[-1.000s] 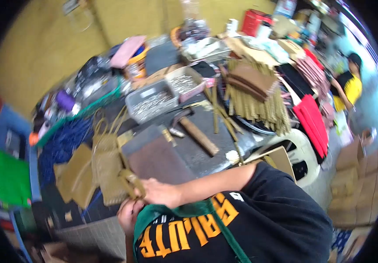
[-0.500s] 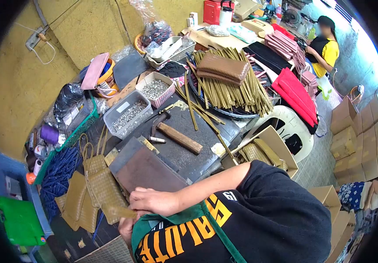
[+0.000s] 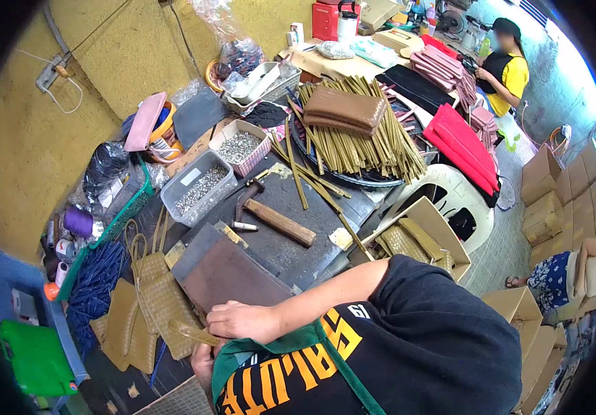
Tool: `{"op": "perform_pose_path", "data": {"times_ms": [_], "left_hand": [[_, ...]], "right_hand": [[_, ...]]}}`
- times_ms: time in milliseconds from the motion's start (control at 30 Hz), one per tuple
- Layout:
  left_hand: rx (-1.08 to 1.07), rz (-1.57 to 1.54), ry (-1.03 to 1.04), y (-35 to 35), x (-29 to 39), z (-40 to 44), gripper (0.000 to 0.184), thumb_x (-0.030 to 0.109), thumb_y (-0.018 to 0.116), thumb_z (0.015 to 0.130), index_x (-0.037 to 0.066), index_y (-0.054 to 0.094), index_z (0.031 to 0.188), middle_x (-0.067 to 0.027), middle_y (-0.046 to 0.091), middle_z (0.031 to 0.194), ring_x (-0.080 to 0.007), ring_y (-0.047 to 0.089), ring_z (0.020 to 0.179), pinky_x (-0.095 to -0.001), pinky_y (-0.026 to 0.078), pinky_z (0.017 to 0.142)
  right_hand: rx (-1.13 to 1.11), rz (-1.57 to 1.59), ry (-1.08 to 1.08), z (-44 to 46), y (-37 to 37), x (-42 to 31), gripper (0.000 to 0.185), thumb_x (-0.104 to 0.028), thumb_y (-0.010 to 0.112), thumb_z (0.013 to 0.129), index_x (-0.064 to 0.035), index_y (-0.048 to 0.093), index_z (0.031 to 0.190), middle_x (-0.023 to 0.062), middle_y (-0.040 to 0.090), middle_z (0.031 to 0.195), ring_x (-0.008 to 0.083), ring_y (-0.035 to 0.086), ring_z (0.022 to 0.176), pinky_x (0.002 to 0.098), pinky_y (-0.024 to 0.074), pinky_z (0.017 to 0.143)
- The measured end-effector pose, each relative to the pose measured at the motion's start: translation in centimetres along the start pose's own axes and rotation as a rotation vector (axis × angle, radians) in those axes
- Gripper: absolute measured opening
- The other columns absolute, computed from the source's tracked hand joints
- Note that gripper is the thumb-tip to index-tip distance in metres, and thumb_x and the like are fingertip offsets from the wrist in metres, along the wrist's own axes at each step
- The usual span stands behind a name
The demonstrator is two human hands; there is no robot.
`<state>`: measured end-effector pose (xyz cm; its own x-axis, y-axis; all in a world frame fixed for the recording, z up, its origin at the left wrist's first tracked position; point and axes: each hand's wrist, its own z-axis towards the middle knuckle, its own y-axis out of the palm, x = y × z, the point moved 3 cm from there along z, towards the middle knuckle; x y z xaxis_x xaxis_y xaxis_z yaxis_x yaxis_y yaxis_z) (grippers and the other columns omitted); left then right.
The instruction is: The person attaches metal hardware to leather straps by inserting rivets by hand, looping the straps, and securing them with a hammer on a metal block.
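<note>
My right hand (image 3: pixel 244 322) is closed, with its curled fingers at the end of a tan woven strip (image 3: pixel 197 333) that juts out to the left. Just below it, my left hand (image 3: pixel 202 362) is held close in, its fingers bent and partly hidden by the green apron (image 3: pixel 232 353); what it grips does not show clearly. Beside the hands lie tan woven pouches with thin straps (image 3: pixel 163 294) and flat tan woven pieces (image 3: pixel 121 325). A brown flat board (image 3: pixel 225 270) lies beyond my right hand. Further off, a hammer with a wooden handle (image 3: pixel 280 223) rests on the dark table (image 3: pixel 298 256).
Beyond the hammer stand a clear bin (image 3: pixel 197 185) and a pink basket (image 3: pixel 241 146), both holding small metal pieces. A pile of tan strips (image 3: pixel 360 152) carries a brown woven wallet (image 3: pixel 345 109). Cardboard boxes (image 3: pixel 426 235) stand at right. A co-worker (image 3: pixel 505 76) is at the back.
My hands stay together, and the tan strip has tilted slightly downward. The whole view has shifted a little. More of another person's patterned blue clothing shows at the right edge.
</note>
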<state>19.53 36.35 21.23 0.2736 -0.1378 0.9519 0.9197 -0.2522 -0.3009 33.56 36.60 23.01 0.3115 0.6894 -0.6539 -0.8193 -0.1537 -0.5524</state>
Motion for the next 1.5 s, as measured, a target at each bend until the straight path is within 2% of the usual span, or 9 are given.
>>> {"op": "perform_pose_path", "data": {"times_ms": [200,267,467,533,733,867,933,1400,1500], "left_hand": [[-0.092,-0.155,-0.086,-0.2,-1.5,0.1,0.017,0.014,0.053,0.076,-0.002,0.053,0.082,-0.0068,0.055,0.078,-0.0114,0.051,0.070,-0.0257,0.040,0.063],[-0.219,-0.354,-0.401,1.1,2.7,0.7,0.017,0.014,0.051,0.077,-0.003,0.054,0.081,-0.0064,0.056,0.078,-0.0113,0.050,0.070,-0.0251,0.040,0.063],[-0.166,0.087,0.107,-0.1,1.9,1.6,0.017,0.010,0.045,0.081,-0.002,0.056,0.080,-0.0075,0.054,0.073,-0.0141,0.052,0.070,-0.0240,0.041,0.064],[-0.119,-0.076,0.013,0.2,1.9,1.5,0.018,0.011,0.045,0.081,-0.003,0.056,0.077,-0.0062,0.053,0.069,-0.0126,0.052,0.066,-0.0229,0.041,0.061],[-0.183,-0.190,-0.108,0.1,1.2,1.7,0.019,0.012,0.042,0.083,0.000,0.056,0.083,-0.0037,0.054,0.071,-0.0086,0.050,0.066,-0.0209,0.041,0.060],[-0.162,-0.340,-0.052,0.3,1.4,1.8,0.020,0.013,0.041,0.084,-0.001,0.055,0.087,-0.0036,0.055,0.076,-0.0081,0.050,0.071,-0.0201,0.040,0.064],[-0.162,-0.539,-0.208,-0.1,1.9,1.6,0.024,0.016,0.040,0.085,-0.003,0.053,0.090,-0.0041,0.055,0.079,-0.0087,0.049,0.074,-0.0199,0.039,0.068],[-0.046,-0.400,-0.203,0.6,0.7,1.7,0.021,0.015,0.043,0.085,-0.003,0.054,0.086,-0.0049,0.057,0.078,-0.0079,0.051,0.070,-0.0202,0.042,0.066],[0.016,-0.233,-0.144,0.4,1.0,1.4,0.019,0.015,0.045,0.083,-0.002,0.055,0.082,-0.0053,0.057,0.074,-0.0099,0.052,0.069,-0.0221,0.042,0.063]], "right_hand": [[0.054,0.136,0.001,-0.1,0.4,1.1,0.018,-0.019,0.052,0.072,-0.0023,0.051,0.077,0.0105,0.046,0.076,0.0268,0.045,0.079,0.0356,0.0366,0.066],[0.117,0.184,0.060,0.0,-0.7,1.3,0.017,-0.018,0.057,0.072,-0.0022,0.053,0.067,0.0113,0.046,0.066,0.0288,0.047,0.068,0.0358,0.0388,0.060],[0.033,0.627,0.400,0.4,-0.9,3.3,0.017,-0.017,0.054,0.078,-0.0027,0.060,0.072,0.0073,0.054,0.067,0.0161,0.051,0.068,0.0281,0.0408,0.064],[0.085,1.075,0.603,0.7,-0.9,3.4,0.018,-0.017,0.051,0.081,-0.0015,0.060,0.081,0.0025,0.056,0.072,0.0088,0.048,0.069,0.0226,0.0394,0.066],[0.086,1.232,0.639,1.0,-0.8,4.3,0.021,-0.017,0.053,0.080,-0.0016,0.055,0.095,-0.0005,0.053,0.075,0.0057,0.047,0.068,0.0191,0.0398,0.065],[0.107,1.285,0.609,1.0,-0.5,4.6,0.018,-0.017,0.054,0.079,-0.0025,0.055,0.090,-0.0006,0.053,0.072,0.0059,0.048,0.066,0.0192,0.0400,0.063],[0.113,1.299,0.625,1.0,-0.3,4.6,0.017,-0.017,0.055,0.079,-0.0027,0.055,0.089,-0.0006,0.053,0.071,0.0058,0.047,0.065,0.0192,0.0398,0.062],[0.117,1.168,0.555,1.3,-0.6,4.3,0.017,-0.011,0.055,0.077,-0.0017,0.052,0.091,0.0010,0.053,0.075,0.0066,0.050,0.068,0.0199,0.0415,0.065],[0.046,1.071,0.496,1.2,-0.4,3.9,0.037,0.001,0.057,0.073,-0.0001,0.041,0.106,0.0028,0.054,0.080,0.0084,0.052,0.076,0.0214,0.0431,0.068]]}}
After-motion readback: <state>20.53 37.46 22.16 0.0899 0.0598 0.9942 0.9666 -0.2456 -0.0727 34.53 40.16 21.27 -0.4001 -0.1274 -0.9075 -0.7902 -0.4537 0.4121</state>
